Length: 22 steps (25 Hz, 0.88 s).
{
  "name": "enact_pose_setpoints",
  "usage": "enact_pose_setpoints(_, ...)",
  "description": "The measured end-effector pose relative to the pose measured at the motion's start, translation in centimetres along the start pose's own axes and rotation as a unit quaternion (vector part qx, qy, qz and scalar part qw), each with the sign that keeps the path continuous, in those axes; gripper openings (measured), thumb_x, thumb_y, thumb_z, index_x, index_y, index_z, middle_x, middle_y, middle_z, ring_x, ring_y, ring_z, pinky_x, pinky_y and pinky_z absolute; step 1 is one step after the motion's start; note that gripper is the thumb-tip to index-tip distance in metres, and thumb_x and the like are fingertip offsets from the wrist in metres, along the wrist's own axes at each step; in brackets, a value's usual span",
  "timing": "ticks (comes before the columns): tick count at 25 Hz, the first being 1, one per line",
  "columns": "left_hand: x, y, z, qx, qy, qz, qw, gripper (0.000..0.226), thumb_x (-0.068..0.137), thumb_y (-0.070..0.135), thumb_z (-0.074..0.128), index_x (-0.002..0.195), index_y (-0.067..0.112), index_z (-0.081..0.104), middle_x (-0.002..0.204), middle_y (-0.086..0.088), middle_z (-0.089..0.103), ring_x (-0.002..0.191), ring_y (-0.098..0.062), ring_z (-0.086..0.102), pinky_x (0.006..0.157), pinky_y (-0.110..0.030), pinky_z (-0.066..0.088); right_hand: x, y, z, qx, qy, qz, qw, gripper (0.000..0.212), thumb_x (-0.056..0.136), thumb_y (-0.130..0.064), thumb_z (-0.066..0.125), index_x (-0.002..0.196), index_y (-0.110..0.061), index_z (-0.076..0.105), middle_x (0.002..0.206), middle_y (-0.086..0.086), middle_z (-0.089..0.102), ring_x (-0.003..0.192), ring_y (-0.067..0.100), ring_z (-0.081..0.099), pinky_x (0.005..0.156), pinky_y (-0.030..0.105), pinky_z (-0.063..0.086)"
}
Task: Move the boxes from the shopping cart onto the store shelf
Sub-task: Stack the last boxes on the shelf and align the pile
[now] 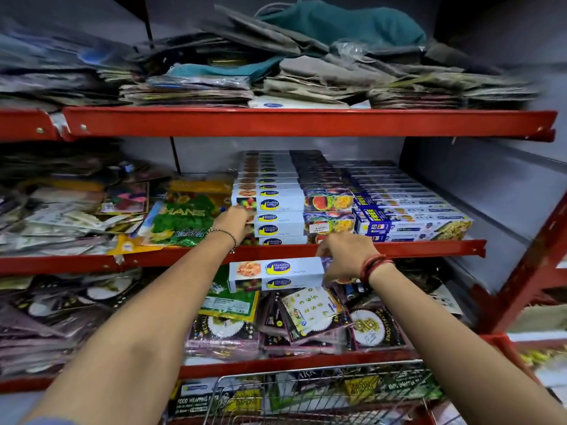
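A long white box (276, 274) with a blue and yellow logo hangs level just below the red edge of the middle shelf (399, 248). My right hand (345, 256) grips its right end. My left hand (234, 220) rests against the left end of the stack of same boxes (285, 207) on the middle shelf, fingers pressed to the box ends. The wire rim of the shopping cart (322, 371) shows at the bottom centre; what is inside it is hidden.
Blue foil boxes (408, 216) fill the shelf right of the stack. A green balloon packet (187, 219) lies left of it. Balloon packets (306, 317) crowd the lower shelf. Folded bags (306, 56) pile on the top shelf. A red upright (527, 271) stands at right.
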State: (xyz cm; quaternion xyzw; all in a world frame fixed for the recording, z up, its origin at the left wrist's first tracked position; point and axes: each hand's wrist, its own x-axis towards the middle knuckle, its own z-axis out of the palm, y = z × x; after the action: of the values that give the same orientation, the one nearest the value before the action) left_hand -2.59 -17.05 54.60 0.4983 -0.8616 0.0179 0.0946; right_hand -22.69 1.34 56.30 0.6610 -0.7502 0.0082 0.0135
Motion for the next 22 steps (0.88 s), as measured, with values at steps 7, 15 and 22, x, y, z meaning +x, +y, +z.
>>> enact_pose_setpoints(7, 0.3, 0.5, 0.8, -0.057, 0.067, -0.046, 0.995, 0.04, 0.09, 0.008, 0.068, 0.127, 0.023, 0.066, 0.133, -0.01, 0.052, 0.11, -0.033, 0.064, 0.091, -0.043, 0.057, 1.0, 0.1, 0.2, 0.01, 0.007, 0.003, 1.0, 0.052, 0.061, -0.045, 0.088, 0.107, -0.033, 0.068, 0.107, -0.009, 0.072, 0.099, 0.017, 0.065, 0.083, 0.038, 0.057)
enact_pose_setpoints(15, -3.5, 0.0, -2.3, -0.153, -0.003, 0.058, 0.987, 0.041, 0.088, 0.044, 0.067, 0.123, 0.023, 0.069, 0.126, -0.002, 0.07, 0.105, -0.014, 0.067, 0.095, -0.039, 0.056, 1.0, -0.2, -0.4, 0.007, 0.021, 0.0, 1.0, 0.058, 0.061, -0.044, 0.086, 0.115, -0.033, 0.068, 0.11, -0.007, 0.071, 0.102, 0.02, 0.066, 0.081, 0.037, 0.056)
enact_pose_setpoints(22, -7.0, -1.8, -5.5, -0.066, -0.02, 0.129, 0.989, 0.071, 0.071, 0.054, 0.08, 0.132, 0.022, 0.062, 0.127, 0.004, 0.06, 0.117, -0.017, 0.058, 0.097, -0.035, 0.052, 3.0, -0.3, -3.5, 0.013, 0.076, 0.01, 0.997, 0.055, 0.062, -0.037, 0.082, 0.115, -0.033, 0.069, 0.11, -0.001, 0.072, 0.102, 0.025, 0.067, 0.076, 0.033, 0.05)
